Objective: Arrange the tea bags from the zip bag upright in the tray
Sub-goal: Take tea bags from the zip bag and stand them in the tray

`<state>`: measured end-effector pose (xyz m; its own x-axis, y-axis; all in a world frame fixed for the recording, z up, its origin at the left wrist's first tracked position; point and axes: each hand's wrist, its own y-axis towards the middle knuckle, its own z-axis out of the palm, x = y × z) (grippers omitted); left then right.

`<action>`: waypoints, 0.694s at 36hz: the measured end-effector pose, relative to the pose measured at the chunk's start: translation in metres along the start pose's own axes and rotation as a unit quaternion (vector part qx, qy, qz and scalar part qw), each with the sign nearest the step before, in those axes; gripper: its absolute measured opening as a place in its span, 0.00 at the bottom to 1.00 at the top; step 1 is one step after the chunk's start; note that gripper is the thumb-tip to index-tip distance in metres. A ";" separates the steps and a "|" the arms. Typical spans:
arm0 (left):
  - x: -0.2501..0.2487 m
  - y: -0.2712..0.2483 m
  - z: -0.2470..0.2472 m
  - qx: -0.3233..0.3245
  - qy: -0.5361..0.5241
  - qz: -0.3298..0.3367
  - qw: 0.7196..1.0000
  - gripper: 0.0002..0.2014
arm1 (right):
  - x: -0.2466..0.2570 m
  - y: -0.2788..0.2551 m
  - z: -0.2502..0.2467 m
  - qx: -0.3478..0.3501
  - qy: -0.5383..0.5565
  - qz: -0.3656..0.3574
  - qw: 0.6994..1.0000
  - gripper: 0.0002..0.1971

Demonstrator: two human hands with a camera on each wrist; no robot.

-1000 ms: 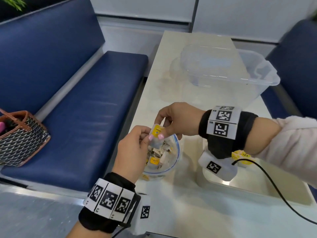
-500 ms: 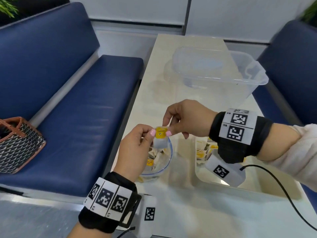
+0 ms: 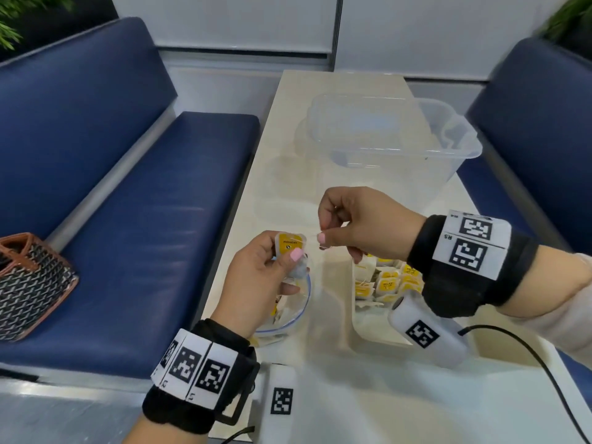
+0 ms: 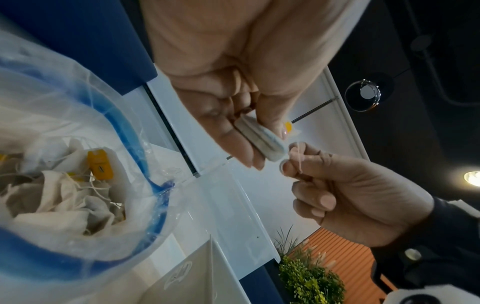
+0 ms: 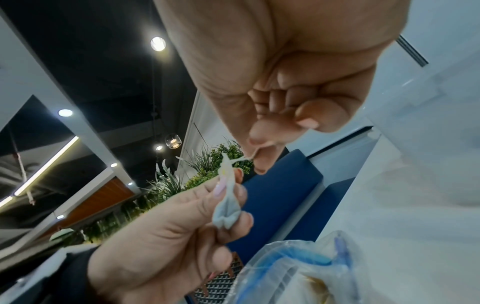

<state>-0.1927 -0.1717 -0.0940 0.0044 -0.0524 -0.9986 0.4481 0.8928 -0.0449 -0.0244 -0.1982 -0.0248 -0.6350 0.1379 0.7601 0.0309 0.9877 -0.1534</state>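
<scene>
Benches [image 3: 134,193] in blue flanked the pale table [image 3: 339,88], where a clear plastic tub [image 3: 397,136] stood at the far end and, well nearer, the shallow white tray [image 3: 368,334] sat on the right with a cluster of yellow-tagged tea bags [image 3: 387,280] standing in its far part. Just left of the tray lay the open zip bag [image 3: 294,315] with its blue seal, more tea bags still heaped inside in a tangle of strings. Above the bag's mouth the left hand [image 3: 262,277] pinched one tea bag [image 3: 290,248] between thumb and fingers, yellow tag up. The right hand [image 3: 362,222], which a second ago had been pressed against that same bag, had drawn a little way off to the right and now pinched only the thin string [image 3: 312,235], pulled out taut between the two hands. Compared with the earlier views the tray's contents also showed more plainly, the right wrist no longer covering them. That small separation suggested the string was being freed or straightened before placing; the bag itself had not yet reached the tray, so this piece remained mid-preparation, and plenty of bags were left in the zip bag to follow it.
</scene>
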 end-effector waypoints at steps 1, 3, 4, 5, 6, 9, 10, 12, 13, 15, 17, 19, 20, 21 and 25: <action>-0.001 0.000 0.000 -0.005 -0.003 0.001 1.000 0.03 | -0.001 -0.001 -0.001 0.001 -0.009 0.003 1.000 0.09; -0.002 0.000 0.002 -0.010 -0.020 0.003 1.000 0.03 | -0.003 -0.004 -0.002 0.005 -0.020 0.011 1.000 0.08; -0.002 0.001 0.003 -0.013 -0.024 0.004 1.000 0.03 | -0.004 -0.005 -0.002 0.006 -0.025 0.016 1.000 0.08; -0.002 0.002 0.004 -0.017 -0.024 0.007 1.000 0.04 | -0.005 -0.006 -0.001 0.009 -0.031 0.024 0.999 0.09; -0.002 0.002 0.005 -0.019 -0.024 0.008 0.999 0.04 | -0.006 -0.006 0.000 0.013 -0.037 0.032 0.999 0.10; 0.001 0.004 0.009 -0.020 -0.014 0.019 1.000 0.05 | -0.005 -0.007 0.005 0.025 -0.046 0.051 0.997 0.10; 0.002 0.004 0.010 -0.021 -0.004 0.028 0.999 0.05 | -0.006 -0.007 0.006 0.028 -0.049 0.056 0.997 0.11; 0.005 0.004 0.012 -0.028 0.018 0.050 0.998 0.06 | -0.006 -0.008 0.007 0.033 -0.048 0.067 0.996 0.11; 0.006 0.004 0.013 -0.033 0.025 0.060 0.997 0.06 | -0.006 -0.008 0.007 0.035 -0.042 0.073 0.996 0.10; 0.006 0.004 0.016 -0.043 0.021 0.069 0.996 0.06 | -0.006 -0.008 0.007 0.046 -0.023 0.082 0.995 0.07; 0.005 0.004 0.019 -0.050 0.005 0.070 0.996 0.06 | -0.005 -0.009 0.008 0.057 -0.009 0.082 0.995 0.08; 0.005 0.004 0.022 -0.055 -0.005 0.073 0.996 0.05 | -0.004 -0.009 0.009 0.055 -0.008 0.081 0.995 0.10; 0.004 0.004 0.023 -0.057 -0.011 0.075 0.996 0.05 | -0.004 -0.008 0.009 0.050 -0.008 0.079 0.996 0.11; 0.004 0.004 0.023 -0.060 -0.017 0.078 0.995 0.04 | -0.004 -0.008 0.009 0.044 -0.006 0.076 0.996 0.11; 0.001 0.003 0.025 -0.056 -0.042 0.084 0.994 0.02 | -0.004 -0.008 0.010 0.038 -0.004 0.068 0.997 0.11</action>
<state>-0.1690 -0.1800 -0.0941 0.1477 0.0675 -0.9867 0.3327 0.9361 0.1139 -0.0300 -0.2069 -0.0326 -0.6356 0.2691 0.7236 0.0580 0.9513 -0.3028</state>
